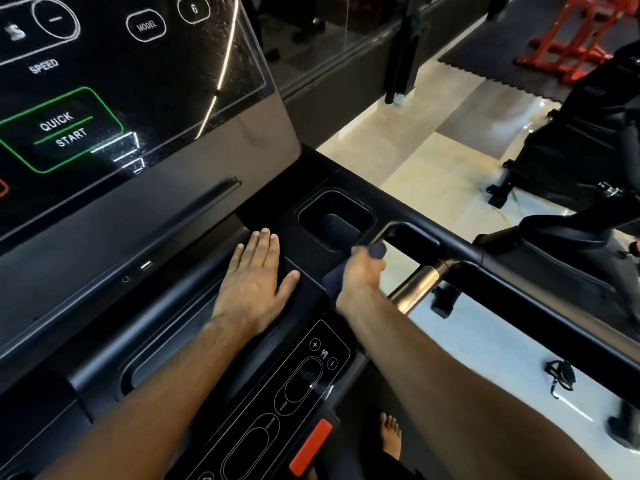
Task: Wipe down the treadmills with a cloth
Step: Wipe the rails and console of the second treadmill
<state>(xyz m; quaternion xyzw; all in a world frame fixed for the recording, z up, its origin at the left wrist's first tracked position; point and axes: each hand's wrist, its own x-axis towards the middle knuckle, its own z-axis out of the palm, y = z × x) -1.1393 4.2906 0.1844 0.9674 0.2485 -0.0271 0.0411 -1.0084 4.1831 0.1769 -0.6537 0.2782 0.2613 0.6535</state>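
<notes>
While the right hand (363, 271) curls its grip round a dark cloth (377, 250), a bunched end of that cloth pokes out above the knuckles at about 1 o'clock from the hand, just beside the near corner of the cup holder (334, 220) and the start of the side handrail (450, 252). More dark fabric seems to hang below the palm, though it blends into the black plastic. At 9 o'clock from that hand, the left hand (254, 282) lies flat, fingers straight and together, thumb spread, pressing on the black treadmill console (194, 306) and holding nothing. Up at 11 o'clock the glossy display (131, 81) shows a green-outlined QUICK START button plus SPEED and MODEL labels, speckled with droplets or dust. Toward 6 o'clock sits a touch control strip (304, 386) and a red safety tab (311, 446), with a bare foot (391, 436) on the deck below. Off at 2 o'clock, pale tiled floor (415, 157), black mats, an orange frame (581, 32) and another black machine (588, 150). The cloth looks navy or charcoal, soft and crumpled.
</notes>
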